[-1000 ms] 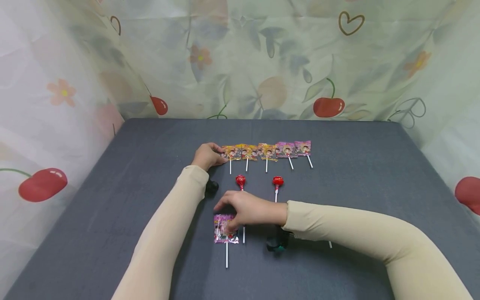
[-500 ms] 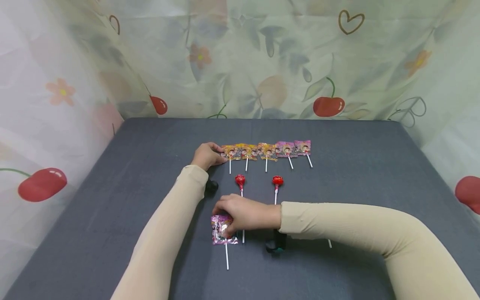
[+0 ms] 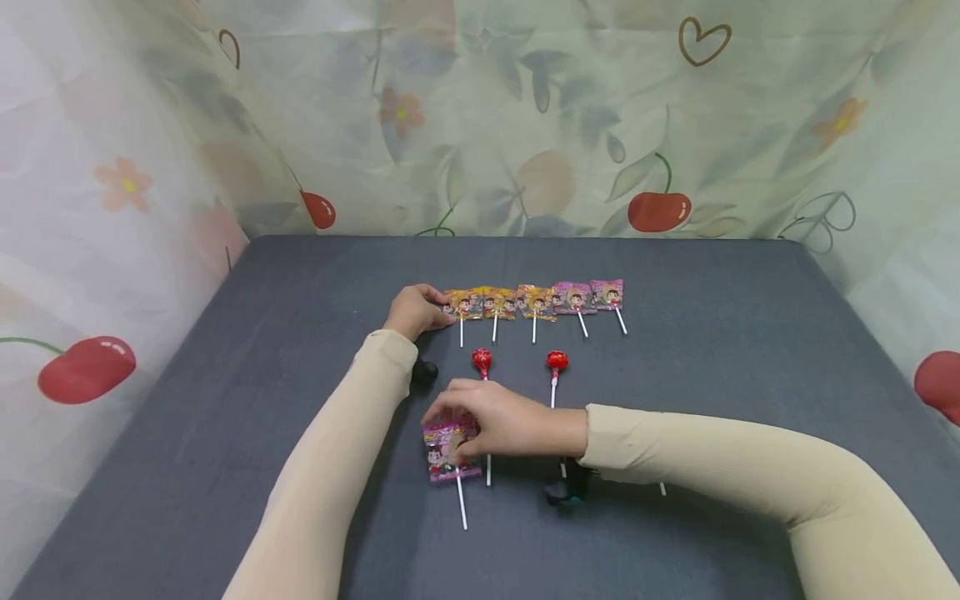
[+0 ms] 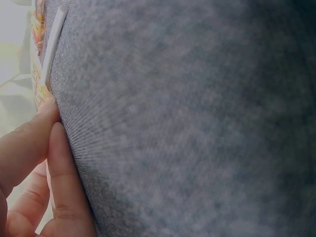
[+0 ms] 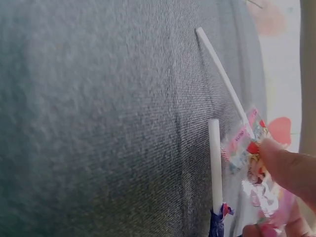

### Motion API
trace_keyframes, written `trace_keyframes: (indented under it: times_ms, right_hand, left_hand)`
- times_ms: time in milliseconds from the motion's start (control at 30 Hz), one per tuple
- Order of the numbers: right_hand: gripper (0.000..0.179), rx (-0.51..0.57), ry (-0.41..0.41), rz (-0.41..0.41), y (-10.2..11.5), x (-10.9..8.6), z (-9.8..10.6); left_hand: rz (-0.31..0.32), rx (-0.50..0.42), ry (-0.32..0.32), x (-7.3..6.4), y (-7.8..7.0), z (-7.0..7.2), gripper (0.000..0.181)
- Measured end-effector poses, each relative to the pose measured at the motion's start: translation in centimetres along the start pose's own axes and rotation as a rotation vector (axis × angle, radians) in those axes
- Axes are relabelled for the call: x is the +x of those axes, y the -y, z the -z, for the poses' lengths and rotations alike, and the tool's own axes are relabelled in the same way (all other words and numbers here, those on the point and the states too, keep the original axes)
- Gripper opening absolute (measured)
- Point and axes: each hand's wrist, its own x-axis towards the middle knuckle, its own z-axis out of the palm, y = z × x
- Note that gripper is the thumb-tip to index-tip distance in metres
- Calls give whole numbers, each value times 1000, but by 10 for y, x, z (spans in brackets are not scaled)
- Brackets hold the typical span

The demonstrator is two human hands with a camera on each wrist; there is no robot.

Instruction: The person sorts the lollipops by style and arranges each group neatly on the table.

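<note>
My left hand point(image 3: 417, 312) lies at the left end of a row of wrapped lollipops. Its thumb and finger pinch the wrapper edge of the leftmost orange lollipop point(image 3: 462, 305), whose white stick also shows in the left wrist view. Nearer the front, my right hand point(image 3: 504, 419) holds a pink-wrapped lollipop point(image 3: 442, 458) by its wrapper, the stick slanting down toward the front. In the right wrist view the thumb presses on the clear and pink wrapper point(image 5: 237, 148). A second stick point(image 5: 216, 163) with a dark blue wrapped end lies beside it, its other end out of view.
Beyond the right hand lie two red-headed lollipops point(image 3: 482, 360), partly hidden by the hand and sleeve. The back row continues with more orange wrappers point(image 3: 536, 303) and pink ones point(image 3: 607, 295). Another stick tip point(image 3: 663, 489) pokes out below the right sleeve point(image 3: 697, 450).
The pink-wrapped lollipop has turned in the right hand: its printed cartoon side now shows and its stick slants more to the right. The right hand has shifted slightly; the left stays put.
</note>
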Motion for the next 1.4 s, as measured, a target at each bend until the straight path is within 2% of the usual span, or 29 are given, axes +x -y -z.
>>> trace_keyframes:
  times_ms: [267,533,733,933,1067,1233,1400]
  right_hand:
    - [46,63,-104,90,5,-15,6]
    - [42,226,-152,58,12,-29,16]
    - [39,348,-249,34,19,-37,36]
    - [36,401,-381,36,19,-46,66]
    - [36,403,-474,21,15,-54,86]
    - [34,349,-612,-2,3,-65,109]
    - [33,231,-750,-95,-18,-76,128]
  left_hand:
    - [-7,11,3,-1,0,1,30]
    - [-9,11,6,-1,1,1,30]
    - [-24,15,16,0,2,1,30]
    - [-27,-6,23,2,3,2,30]
    - [-10,-1,21,4,4,2,31]
    - [2,-9,22,6,4,2,30]
    - [4,-29,27,4,3,3,31]
